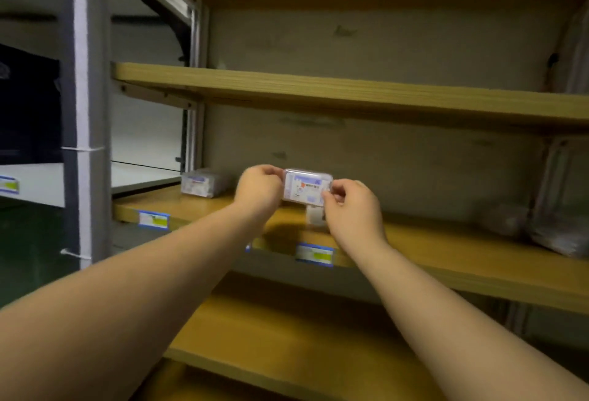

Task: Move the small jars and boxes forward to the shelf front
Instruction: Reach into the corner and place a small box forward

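Wooden shelf [204,212] boards fill the head view; at frame centre the left hand [259,191] and right hand [352,206] pinch the ends of a small box [306,188], long axis sideways, lifted above the board. Below it sits a small jar [314,216]; another box [200,183] waits centre-left, nearer the left hand.

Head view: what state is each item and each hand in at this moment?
Held box: lifted off the shelf, upright, label facing the camera.
Left hand: grips the box's left end.
Right hand: pinches its right end.
Second box: resting far back on the shelf.
Small item: below the held box, blurred.
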The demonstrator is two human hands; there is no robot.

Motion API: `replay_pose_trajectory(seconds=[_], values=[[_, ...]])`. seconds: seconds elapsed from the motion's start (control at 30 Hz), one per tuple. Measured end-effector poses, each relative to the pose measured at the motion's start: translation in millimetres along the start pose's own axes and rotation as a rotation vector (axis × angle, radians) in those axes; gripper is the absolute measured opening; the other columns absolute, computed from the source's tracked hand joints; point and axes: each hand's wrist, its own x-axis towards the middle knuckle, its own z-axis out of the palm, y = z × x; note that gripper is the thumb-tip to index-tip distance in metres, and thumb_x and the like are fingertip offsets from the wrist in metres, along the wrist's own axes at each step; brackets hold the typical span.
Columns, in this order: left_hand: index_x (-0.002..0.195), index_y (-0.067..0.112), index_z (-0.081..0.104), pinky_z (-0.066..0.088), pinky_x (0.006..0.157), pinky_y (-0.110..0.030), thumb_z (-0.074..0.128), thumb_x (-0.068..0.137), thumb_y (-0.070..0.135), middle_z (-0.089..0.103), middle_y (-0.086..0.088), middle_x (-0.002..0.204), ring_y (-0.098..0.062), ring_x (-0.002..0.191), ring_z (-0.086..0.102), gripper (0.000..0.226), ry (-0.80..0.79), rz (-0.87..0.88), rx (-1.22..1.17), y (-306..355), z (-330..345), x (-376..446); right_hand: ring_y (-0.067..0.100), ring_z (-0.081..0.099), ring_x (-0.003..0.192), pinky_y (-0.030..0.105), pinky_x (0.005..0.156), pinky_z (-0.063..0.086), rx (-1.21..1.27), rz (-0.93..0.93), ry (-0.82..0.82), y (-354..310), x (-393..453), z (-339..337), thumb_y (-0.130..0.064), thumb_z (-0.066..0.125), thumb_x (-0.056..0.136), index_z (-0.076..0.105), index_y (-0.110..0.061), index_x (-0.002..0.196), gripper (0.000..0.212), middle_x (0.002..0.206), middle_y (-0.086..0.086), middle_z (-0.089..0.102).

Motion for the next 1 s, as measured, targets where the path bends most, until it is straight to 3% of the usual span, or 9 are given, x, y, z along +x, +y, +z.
replay_pose_trajectory(seconds=[0.1,0.2,0.33,0.47,0.6,0.73,0.87,1.0], values=[[0.071,0.017,0.071,0.059,0.089,-0.047,0.044,0.08,0.001,0.075,-0.015,0.092,-0.034,0.094,0.071,0.033,0.065,-0.046,0.039,-23,-83,53,0.022,0.062,0.086,0.031,0.076,0.049,-0.065,0.003,-0.154,-51,10,85,-0.021,0.059,0.094,0.068,-0.011,0.094,0.013,0.096,0.005,0.064],[0.077,0.02,0.071,0.064,0.066,-0.037,0.047,0.093,0.004,0.073,-0.012,0.098,-0.032,0.092,0.071,0.033,0.086,-0.087,0.148,-49,-143,97,0.028,0.062,0.084,0.031,0.07,0.045,-0.081,0.078,-0.298,-84,25,158,-0.019,0.058,0.093,0.068,-0.009,0.088,0.015,0.09,0.01,0.069],[0.088,0.014,0.073,0.058,0.083,-0.046,0.05,0.089,0.01,0.073,-0.01,0.087,-0.031,0.088,0.069,0.024,0.058,-0.068,0.276,-81,-179,138,0.026,0.062,0.084,0.032,0.071,0.046,-0.054,0.167,-0.419,-94,36,216,-0.019,0.057,0.092,0.069,-0.009,0.091,0.015,0.089,0.007,0.069],[0.081,0.022,0.074,0.058,0.086,-0.05,0.055,0.073,0.018,0.073,-0.013,0.086,-0.036,0.088,0.07,0.021,0.071,-0.132,0.219,-110,-189,170,0.014,0.066,0.104,0.035,0.096,0.052,0.026,0.168,-0.568,-85,42,235,-0.018,0.062,0.09,0.068,-0.019,0.119,0.029,0.111,-0.005,0.073],[0.109,0.015,0.068,0.054,0.084,-0.043,0.051,0.092,0.011,0.067,-0.011,0.101,-0.031,0.094,0.062,0.025,0.099,-0.109,0.35,-97,-182,160,0.005,0.057,0.125,0.034,0.111,0.041,0.161,0.206,-0.663,-81,43,236,-0.011,0.062,0.09,0.057,-0.024,0.138,0.05,0.133,-0.009,0.065],[0.128,0.015,0.058,0.05,0.082,-0.039,0.048,0.095,0.009,0.064,-0.012,0.111,-0.029,0.095,0.058,0.035,0.082,-0.075,0.465,-98,-176,159,0.008,0.054,0.129,0.036,0.114,0.037,0.202,0.245,-0.693,-84,44,236,-0.005,0.06,0.092,0.051,-0.022,0.144,0.056,0.14,-0.005,0.06],[0.114,0.013,0.06,0.048,0.075,-0.038,0.047,0.096,0.01,0.061,-0.008,0.093,-0.028,0.087,0.057,0.023,0.041,-0.09,0.46,-98,-175,158,0.009,0.053,0.13,0.035,0.113,0.038,0.182,0.253,-0.702,-88,41,232,-0.008,0.06,0.093,0.05,-0.023,0.144,0.054,0.141,-0.005,0.059],[0.113,0.007,0.058,0.05,0.074,-0.041,0.048,0.094,0.016,0.062,-0.017,0.103,-0.032,0.088,0.058,0.024,0.111,-0.069,0.396,-96,-178,150,0.017,0.052,0.131,0.023,0.101,0.036,0.1,0.238,-0.593,-94,39,225,-0.015,0.059,0.097,0.046,-0.012,0.147,0.052,0.145,0.004,0.055]])
